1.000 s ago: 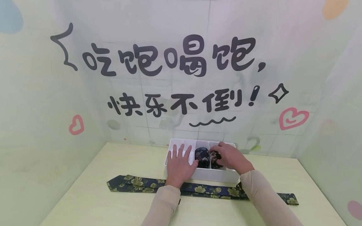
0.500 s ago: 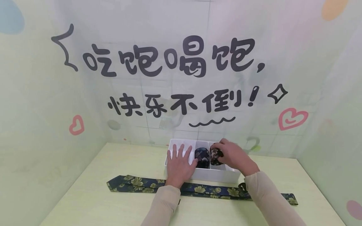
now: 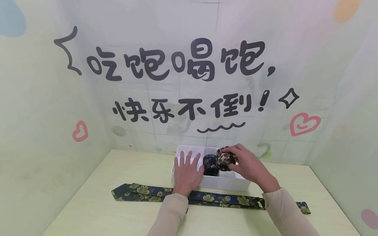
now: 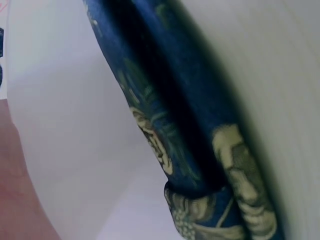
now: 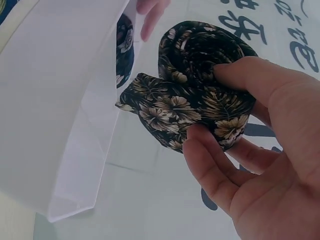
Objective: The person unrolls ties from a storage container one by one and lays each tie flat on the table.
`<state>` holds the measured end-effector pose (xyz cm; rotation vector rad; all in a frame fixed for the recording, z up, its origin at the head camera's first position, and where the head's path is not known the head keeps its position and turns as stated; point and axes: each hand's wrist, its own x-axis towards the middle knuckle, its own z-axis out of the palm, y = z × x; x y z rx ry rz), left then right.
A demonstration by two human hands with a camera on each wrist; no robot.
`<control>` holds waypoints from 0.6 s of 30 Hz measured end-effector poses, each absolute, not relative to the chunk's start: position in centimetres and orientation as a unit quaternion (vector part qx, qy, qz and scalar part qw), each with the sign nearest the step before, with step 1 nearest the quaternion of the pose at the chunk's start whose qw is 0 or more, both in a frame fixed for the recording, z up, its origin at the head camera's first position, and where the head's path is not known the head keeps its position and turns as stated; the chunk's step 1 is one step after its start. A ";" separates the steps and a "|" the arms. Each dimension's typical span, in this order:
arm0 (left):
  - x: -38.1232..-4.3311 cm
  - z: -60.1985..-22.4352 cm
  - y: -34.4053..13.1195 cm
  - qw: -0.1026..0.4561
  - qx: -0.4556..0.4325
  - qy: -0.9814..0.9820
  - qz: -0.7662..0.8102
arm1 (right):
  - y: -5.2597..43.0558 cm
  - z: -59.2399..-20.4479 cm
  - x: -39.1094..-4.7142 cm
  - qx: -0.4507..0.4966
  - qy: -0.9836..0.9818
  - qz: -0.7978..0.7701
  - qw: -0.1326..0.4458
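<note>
In the head view my right hand (image 3: 249, 164) holds a rolled-up necktie (image 3: 225, 159), black with pale flowers, at the top of the white divided box (image 3: 206, 182). The right wrist view shows thumb and fingers pinching this necktie roll (image 5: 185, 107), its spiral side up and one pointed end loose. A second rolled necktie (image 3: 210, 165), dark blue with flowers, sits in the middle compartment. My left hand (image 3: 189, 173) lies with spread, straight fingers over the box's left compartment.
A long navy necktie with yellow-green flowers (image 3: 208, 197) lies folded lengthwise on the pale wooden table (image 3: 133, 219), in front of the box and under both forearms. A printed curtain wall (image 3: 177, 88) stands close behind the box.
My right hand has lifted the black flowered necktie roll up out of the right-hand compartment, moving slightly right and turning. The left hand and the other neckties stay in place.
</note>
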<state>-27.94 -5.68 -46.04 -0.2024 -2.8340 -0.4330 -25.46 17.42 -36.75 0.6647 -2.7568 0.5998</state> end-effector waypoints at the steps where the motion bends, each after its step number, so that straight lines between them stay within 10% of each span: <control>1: -27.9 -46.0 -5.7 0.134 -0.069 -0.977 -0.148 | 17.4 -36.8 -25.2 0.227 -0.942 0.215 0.125; 18: -27.9 -46.0 -5.5 0.142 -0.066 -0.977 -0.146 | 17.1 -40.0 -20.8 0.218 -0.902 0.354 0.119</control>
